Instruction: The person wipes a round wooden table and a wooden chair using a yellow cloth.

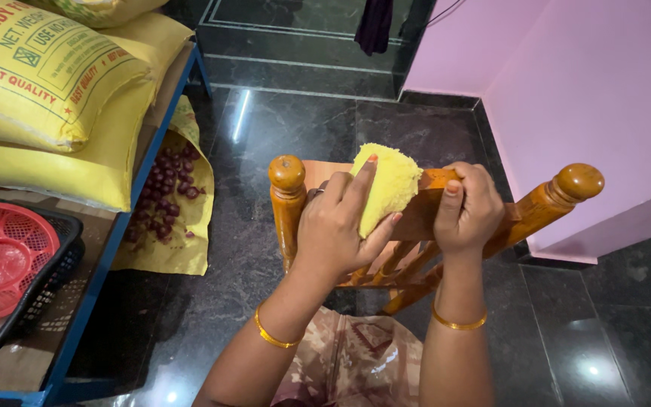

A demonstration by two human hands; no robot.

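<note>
Nearest the camera, two forearms extend upward, each with a gold bangle at the wrist. Below them lies a patterned brown cloth (pixel 356 358) on the dark polished stone floor (pixel 265 136).

The left hand (pixel 337 226) presses a yellow cleaning cloth (pixel 387 185) against the top rail of a wooden chair (pixel 423 218). The grip of this hand is closed on the cloth: index finger laid flat along its face, thumb beneath its lower edge. The cloth sits on the rail between the two rounded corner posts, nearer the left post.

The right hand (pixel 470 207) is clenched around the top rail just right of the cloth, fingers wrapped over the wood. The chair is orange-brown, with turned spindles visible below the rail.

To the left stands a blue-framed shelf (pixel 114 241) carrying a black mesh basket (pixel 54 275) with a red plastic strainer (pixel 1 260) inside. Beside the frame, dark red fruits (pixel 166 192) lie on a yellow sack spread on the floor.

Further back, stacked yellow sacks (pixel 62 98) rest on the shelf. A pink wall (pixel 566 90) fills the far right.
</note>
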